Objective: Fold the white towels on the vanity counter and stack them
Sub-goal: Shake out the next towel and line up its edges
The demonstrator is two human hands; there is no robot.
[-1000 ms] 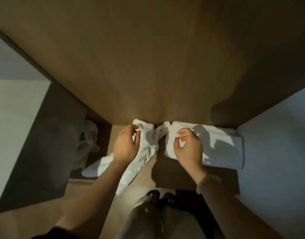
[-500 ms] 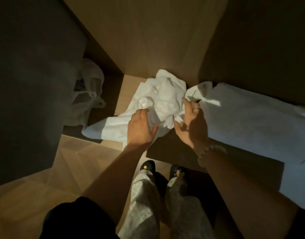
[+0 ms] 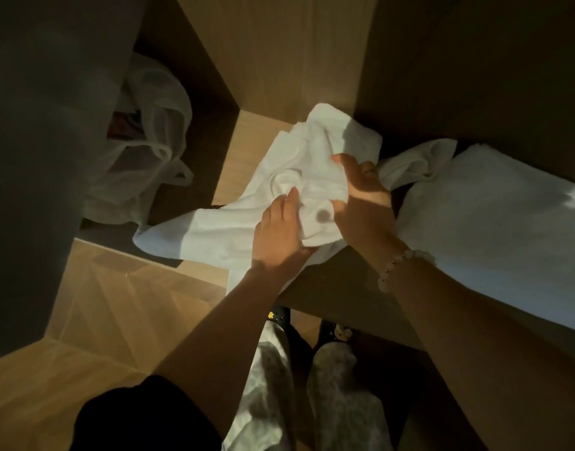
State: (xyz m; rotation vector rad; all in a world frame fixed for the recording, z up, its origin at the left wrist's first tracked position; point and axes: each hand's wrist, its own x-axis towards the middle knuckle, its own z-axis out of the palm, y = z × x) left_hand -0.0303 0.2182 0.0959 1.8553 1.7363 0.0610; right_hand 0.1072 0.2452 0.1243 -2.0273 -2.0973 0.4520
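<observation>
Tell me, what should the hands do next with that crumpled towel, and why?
Probably lift it and spread it flat. The left hand and the right hand both grip the crumpled towel, which is bunched up, with one end trailing past the counter edge. It likely needs smoothing before it can be folded like the folded towel beside it.

The dark surface (image 3: 341, 288) carries a crumpled white towel (image 3: 221, 236), which hangs over its left edge, and a folded towel (image 3: 494, 222) beside it.
</observation>
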